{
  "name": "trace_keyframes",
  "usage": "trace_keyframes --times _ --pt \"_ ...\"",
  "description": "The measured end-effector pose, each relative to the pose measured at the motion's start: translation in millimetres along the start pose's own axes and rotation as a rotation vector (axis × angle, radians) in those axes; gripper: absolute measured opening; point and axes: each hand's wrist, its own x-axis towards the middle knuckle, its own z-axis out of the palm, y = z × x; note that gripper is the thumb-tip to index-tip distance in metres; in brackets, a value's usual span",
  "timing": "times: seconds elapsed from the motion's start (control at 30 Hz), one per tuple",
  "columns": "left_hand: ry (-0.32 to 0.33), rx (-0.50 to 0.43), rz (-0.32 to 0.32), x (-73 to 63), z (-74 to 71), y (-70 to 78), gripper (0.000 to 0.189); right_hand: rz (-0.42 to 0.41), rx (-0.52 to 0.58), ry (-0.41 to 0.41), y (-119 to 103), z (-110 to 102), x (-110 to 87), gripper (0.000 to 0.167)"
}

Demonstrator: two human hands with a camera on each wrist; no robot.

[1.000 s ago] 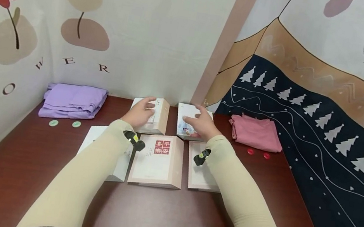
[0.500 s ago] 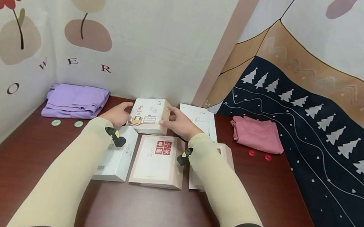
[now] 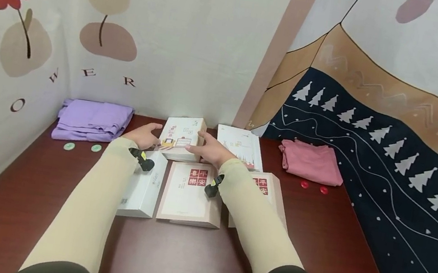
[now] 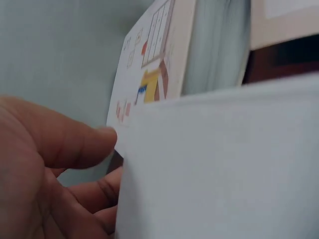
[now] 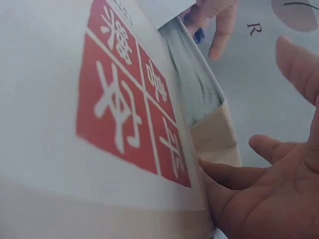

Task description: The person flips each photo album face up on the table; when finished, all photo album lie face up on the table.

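Fingers (image 5: 233,175) of L hand (image 3: 141,135) + R hand (image 3: 214,150), book (image 3: 180,131) betw.

Reddish-brown table (image 3: 179,262) seen. Laid at back: left illustrated book (image 3: 179,133), right illustrated book (image 3: 240,145). Laid in front: white book (image 3: 148,187), middle red-squared book (image 3: 181,199), partly hidden book (image 3: 276,194). Purple cloth (image 3: 93,121) folded at left, two green discs (image 3: 69,146) placed near; pink cloth (image 3: 310,161) folded at right, two red discs (image 3: 304,184) placed near.

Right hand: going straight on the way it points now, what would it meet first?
The right hand would probably meet the right side of the book with the yellow drawing. Whether it touches there now, I can't tell.
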Motion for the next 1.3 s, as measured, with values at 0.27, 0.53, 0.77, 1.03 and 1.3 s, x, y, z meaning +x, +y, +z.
trace_keyframes --times 0.27,0.53,0.77,1.03,1.3 --pt "-0.037 0.009 -0.007 9.9 -3.5 0.0 0.077 0.018 0.029 -0.014 0 -1 4.0 0.092" --pt "-0.028 0.026 0.006 14.0 -2.7 1.5 0.081 0.034 0.028 -0.01 0 -1 4.1 0.093" --pt "-0.018 0.026 0.02 14.3 -2.0 1.7 0.083 0.03 0.041 -0.011 1 -2 3.5 0.093" --pt "0.024 -0.127 0.062 4.6 -2.7 6.7 0.076 -0.033 0.11 0.016 1 -3 3.2 0.087" --pt "0.034 -0.676 0.105 -4.8 1.1 15.9 0.085 -0.081 0.148 0.011 -3 2 -1.6 0.081"
